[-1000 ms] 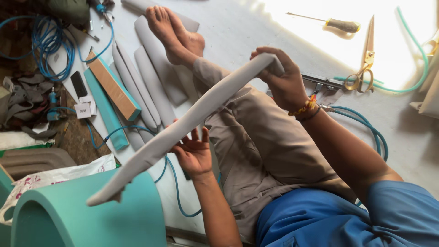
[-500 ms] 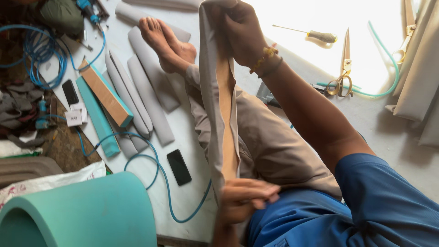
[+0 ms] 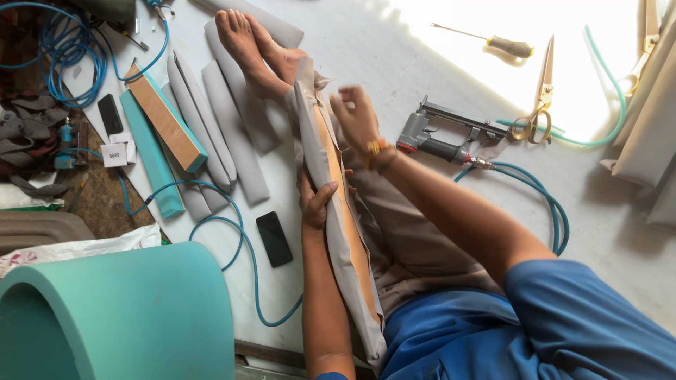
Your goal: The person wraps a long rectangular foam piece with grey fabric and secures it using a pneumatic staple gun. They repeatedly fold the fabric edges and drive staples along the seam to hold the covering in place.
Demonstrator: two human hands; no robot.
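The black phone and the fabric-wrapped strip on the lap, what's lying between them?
In the head view, only the left forearm crosses between the black phone and the fabric-wrapped strip.

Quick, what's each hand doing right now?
Left hand: closed around the fabric-covered strip, gripping its edge.
Right hand: open, fingers spread, holding nothing, just above the strip.

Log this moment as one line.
left hand: grips fabric-wrapped panel on lap | right hand: above panel, open | staple gun: on floor, untouched
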